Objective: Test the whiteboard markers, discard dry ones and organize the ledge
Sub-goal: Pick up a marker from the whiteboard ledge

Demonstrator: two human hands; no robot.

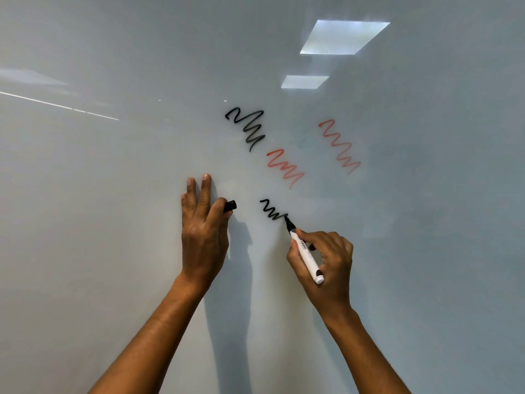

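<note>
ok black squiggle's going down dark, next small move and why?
Probably lift the marker off the whiteboard and recap it. The new black squiggle under its tip is solid, so it seems to write fine; the left hand already pinches the black cap, while the right hand grips the barrel.

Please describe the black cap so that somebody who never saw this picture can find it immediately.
Start at the whiteboard and find the left hand resting on it. The black cap sticks out between its thumb and index finger. It is short, solid black, and separate from the white marker that the right hand holds.
</note>
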